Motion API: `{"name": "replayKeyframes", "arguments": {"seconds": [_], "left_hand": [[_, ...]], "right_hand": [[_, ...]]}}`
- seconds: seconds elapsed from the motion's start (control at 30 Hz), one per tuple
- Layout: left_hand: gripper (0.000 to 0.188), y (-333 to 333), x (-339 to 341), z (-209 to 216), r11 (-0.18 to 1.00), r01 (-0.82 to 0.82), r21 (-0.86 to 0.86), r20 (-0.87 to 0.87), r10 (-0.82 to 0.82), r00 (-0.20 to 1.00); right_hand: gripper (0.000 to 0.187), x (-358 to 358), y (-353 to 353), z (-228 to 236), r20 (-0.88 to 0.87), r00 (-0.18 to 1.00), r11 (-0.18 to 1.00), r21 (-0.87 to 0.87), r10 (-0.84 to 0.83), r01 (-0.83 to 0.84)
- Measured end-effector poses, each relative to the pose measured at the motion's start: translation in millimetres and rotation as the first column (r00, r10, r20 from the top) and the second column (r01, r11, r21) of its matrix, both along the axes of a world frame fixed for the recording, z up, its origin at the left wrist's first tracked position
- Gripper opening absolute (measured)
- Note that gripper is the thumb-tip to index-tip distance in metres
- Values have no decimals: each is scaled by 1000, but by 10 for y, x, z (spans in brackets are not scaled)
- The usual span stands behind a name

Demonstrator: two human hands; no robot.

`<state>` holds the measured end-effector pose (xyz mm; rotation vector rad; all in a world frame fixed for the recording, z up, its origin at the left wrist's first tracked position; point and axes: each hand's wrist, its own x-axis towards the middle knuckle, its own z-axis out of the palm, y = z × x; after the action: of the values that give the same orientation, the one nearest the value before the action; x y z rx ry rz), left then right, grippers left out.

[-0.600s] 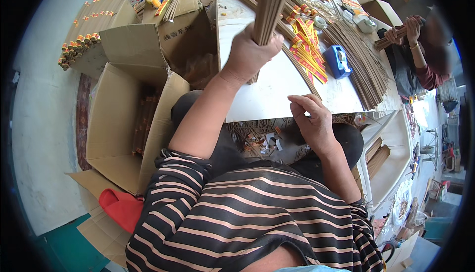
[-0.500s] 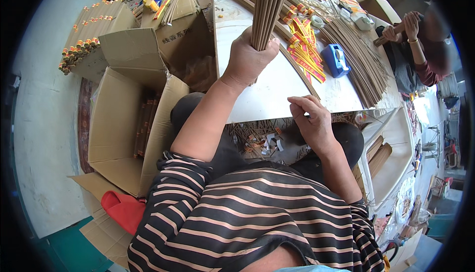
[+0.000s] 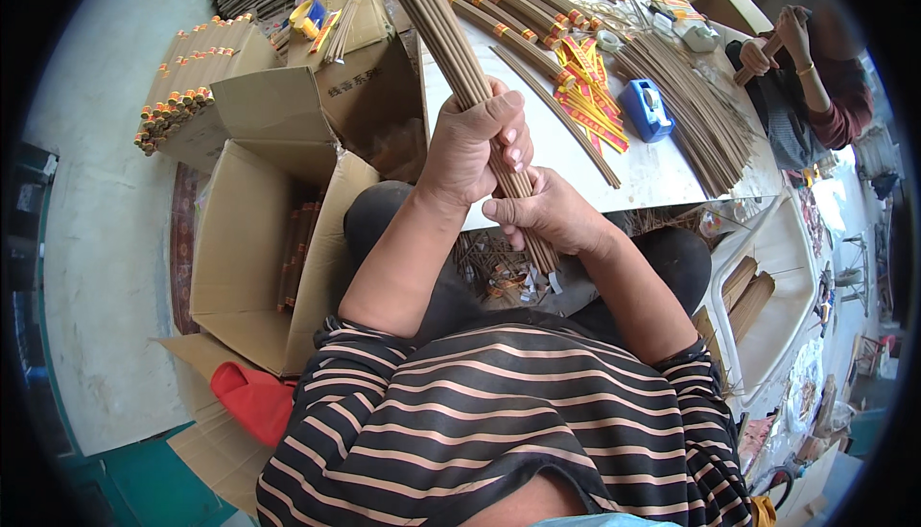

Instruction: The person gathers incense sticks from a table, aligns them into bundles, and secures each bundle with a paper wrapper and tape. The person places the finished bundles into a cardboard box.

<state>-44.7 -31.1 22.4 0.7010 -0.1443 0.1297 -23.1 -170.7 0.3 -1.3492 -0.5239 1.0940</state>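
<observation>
1. Since half a second ago: right hand (image 3: 552, 212) lifted off the near edge of the surface (image 3: 662, 174) and now wrapped around the lower part of the stick bundle (image 3: 460, 71), touching the left hand (image 3: 475, 143); bundle tilted from upright to slanting far-left to near-right.
2. Left grip closed tight on the bundle above the right grip, also closed on it; bundle held over the near-left edge of the surface.
3. Open room: bare white patch right of the hands, before loose sticks (image 3: 691, 105) and blue tape dispenser (image 3: 645, 108); open cardboard box (image 3: 264, 239) at left.
4. Bundle's far end cut off by the picture's rim; lower tips hard to make out against clutter under the surface.
</observation>
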Motion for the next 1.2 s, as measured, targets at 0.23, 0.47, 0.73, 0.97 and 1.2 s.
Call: {"name": "replayKeyframes", "arguments": {"seconds": [0.23, 0.47, 0.73, 0.97, 1.2], "left_hand": [[30, 185, -7, 182, 928, -368, 62, -119, 373, 920], [34, 257, -91, 204, 989, -150, -13, 27, 151, 988], [29, 153, -98, 280, 919, -389, 58, -91, 393, 915], [25, 156, -161, 242, 901, -433, 3, -13, 433, 901], [25, 271, -191, 268, 990, -115, -84, 275, 134, 952]], "right_hand": [[31, -254, 44, -30, 704, 701, 910, -210, -113, 358], [26, -296, -77, 117, 242, 970, 993, -113, -15, 44], [24, -331, 11, 53, 706, 706, 923, -234, -56, 307], [20, -344, -10, 28, 897, 441, 868, -201, -23, 454], [24, -285, -114, 314, 280, 960, 987, -160, 23, 23]]}}
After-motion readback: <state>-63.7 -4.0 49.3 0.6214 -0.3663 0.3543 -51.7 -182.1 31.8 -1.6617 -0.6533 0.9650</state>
